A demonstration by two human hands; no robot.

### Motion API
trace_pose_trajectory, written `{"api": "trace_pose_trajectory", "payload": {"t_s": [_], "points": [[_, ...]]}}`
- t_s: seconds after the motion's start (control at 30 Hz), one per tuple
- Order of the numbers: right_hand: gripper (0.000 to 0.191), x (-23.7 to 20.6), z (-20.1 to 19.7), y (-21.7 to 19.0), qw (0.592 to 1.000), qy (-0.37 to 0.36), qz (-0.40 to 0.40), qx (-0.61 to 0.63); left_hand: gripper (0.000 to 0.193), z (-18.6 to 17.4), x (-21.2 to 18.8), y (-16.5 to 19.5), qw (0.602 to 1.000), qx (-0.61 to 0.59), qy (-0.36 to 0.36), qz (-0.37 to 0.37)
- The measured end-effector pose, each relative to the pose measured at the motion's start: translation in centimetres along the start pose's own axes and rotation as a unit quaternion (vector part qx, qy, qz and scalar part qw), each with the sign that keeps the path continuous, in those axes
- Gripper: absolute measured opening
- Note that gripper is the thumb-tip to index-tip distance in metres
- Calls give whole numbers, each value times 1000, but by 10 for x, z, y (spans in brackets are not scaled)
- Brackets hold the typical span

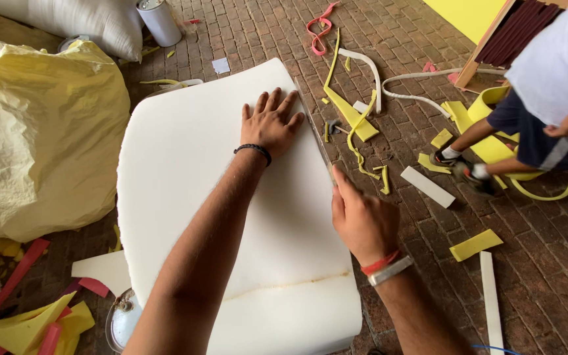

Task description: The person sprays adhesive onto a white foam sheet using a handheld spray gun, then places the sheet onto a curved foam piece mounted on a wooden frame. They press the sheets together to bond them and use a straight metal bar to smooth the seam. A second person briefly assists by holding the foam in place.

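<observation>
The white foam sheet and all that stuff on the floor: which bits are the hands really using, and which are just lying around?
In use:
white foam sheet, pressed flat by the left hand
long blade, run along the sheet's edge by the right hand

Lying about:
yellow foam strips
red strip
white offcut
big yellow sack
white can

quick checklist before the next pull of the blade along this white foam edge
1. Left hand pressed flat on the white foam sheet: ok.
2. Left fingers clear of the blade: not ok, fingertips lie right beside it.
3. Right hand gripping the blade: ok.
4. Blade follows the foam's right edge: ok.
5. Blade sharpness: cannot tell.
6. Other person's feet away from the cut: ok.
</observation>
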State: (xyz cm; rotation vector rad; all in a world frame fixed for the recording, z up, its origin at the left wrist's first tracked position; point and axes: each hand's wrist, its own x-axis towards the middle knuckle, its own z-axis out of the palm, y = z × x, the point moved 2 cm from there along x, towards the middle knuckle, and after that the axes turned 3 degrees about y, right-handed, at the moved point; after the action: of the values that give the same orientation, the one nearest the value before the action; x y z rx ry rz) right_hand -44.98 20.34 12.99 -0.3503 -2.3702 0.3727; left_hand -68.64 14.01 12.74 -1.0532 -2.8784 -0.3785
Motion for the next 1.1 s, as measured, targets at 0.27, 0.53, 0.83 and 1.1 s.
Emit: {"api": "trace_pose_trajectory", "payload": {"t_s": [0.27,0.53,0.83,1.1], "points": [[43,-36,-1,7,999,-33,-3,-13,65,3,0,-4,1000,12,6,8],[42,-72,-10,6,999,36,-41,-1,65,11,-42,18,997,18,56,50],[45,-124,-11,11,996,69,-57,14,66,26,-148,41,984,10,141,108],[38,-190,-8,15,998,32,26,-37,64,33,-169,45,982,5,143,125]]}}
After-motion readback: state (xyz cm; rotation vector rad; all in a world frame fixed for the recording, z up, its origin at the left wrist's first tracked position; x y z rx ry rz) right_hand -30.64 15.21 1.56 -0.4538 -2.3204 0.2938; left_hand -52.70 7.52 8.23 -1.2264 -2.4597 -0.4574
